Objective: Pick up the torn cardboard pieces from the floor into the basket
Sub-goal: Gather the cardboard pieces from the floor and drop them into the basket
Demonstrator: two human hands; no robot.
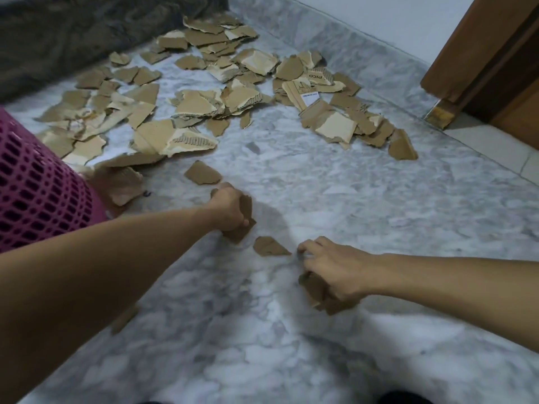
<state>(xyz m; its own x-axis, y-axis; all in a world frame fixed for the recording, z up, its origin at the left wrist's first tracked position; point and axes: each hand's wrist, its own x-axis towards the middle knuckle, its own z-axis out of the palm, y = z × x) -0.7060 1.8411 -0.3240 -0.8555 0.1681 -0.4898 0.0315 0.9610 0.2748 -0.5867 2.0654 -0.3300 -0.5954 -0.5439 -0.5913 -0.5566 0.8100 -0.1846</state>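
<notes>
Several torn brown cardboard pieces (pixel 192 106) lie scattered over the far half of the marble floor. My left hand (pixel 229 209) grips a bunch of cardboard pieces (pixel 243 228) low over the floor. My right hand (pixel 332 268) holds another bunch of cardboard pieces (pixel 316 291) under its palm, with its fingertips on the floor. One small loose piece (pixel 269 246) lies between the two hands, and another piece (pixel 203 172) sits just beyond my left hand. The pink mesh basket (pixel 35 188) stands at the left edge, its opening out of view.
A dark grey blanket or rug (pixel 73 33) lies along the far left. A wooden door frame (pixel 490 59) stands at the far right, with a white wall behind. A cardboard scrap (pixel 125 317) peeks out under my left forearm. Marble floor (pixel 291 360) spreads in front of me.
</notes>
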